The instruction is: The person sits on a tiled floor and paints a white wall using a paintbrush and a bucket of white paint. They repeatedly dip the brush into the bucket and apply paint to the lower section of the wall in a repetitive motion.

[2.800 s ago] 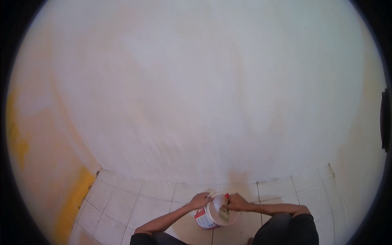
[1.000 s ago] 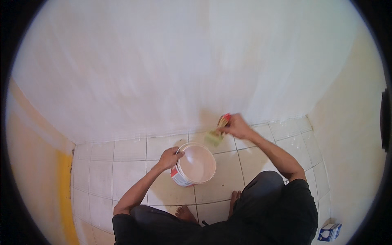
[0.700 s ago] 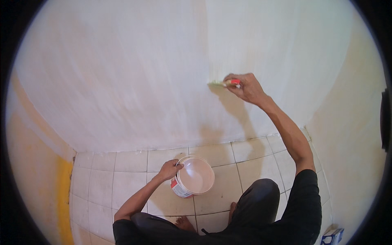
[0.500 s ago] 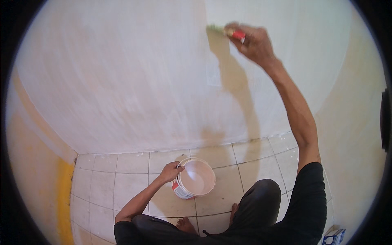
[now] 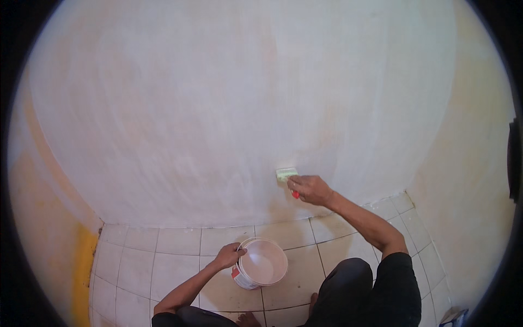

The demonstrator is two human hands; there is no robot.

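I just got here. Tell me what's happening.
A person crouches on a tiled floor, facing a pale wall. Their left hand grips a white bucket at its upper edge, the open top facing up. Their right hand holds a red-ended paintbrush, bristles upward, against or very near the wall.

Brush [image 5: 285,173]: flat, wide, pale green hairs, red handle end. Near middle of view. Hairs point to 11 o'clock, look to touch wall; red end at 5 o'clock. Middle of brush hidden.

Bucket [image 5: 243,278]: round, white outside with red patch on 8 o'clock side. At 6 o'clock in view, well below brush. Round mouth open, pale pink inside, shiny spot at 10 o'clock. Thin handle loops over rim near 11.

Wall [image 5: 180,125]: big, pale, streaky, peachy patches.
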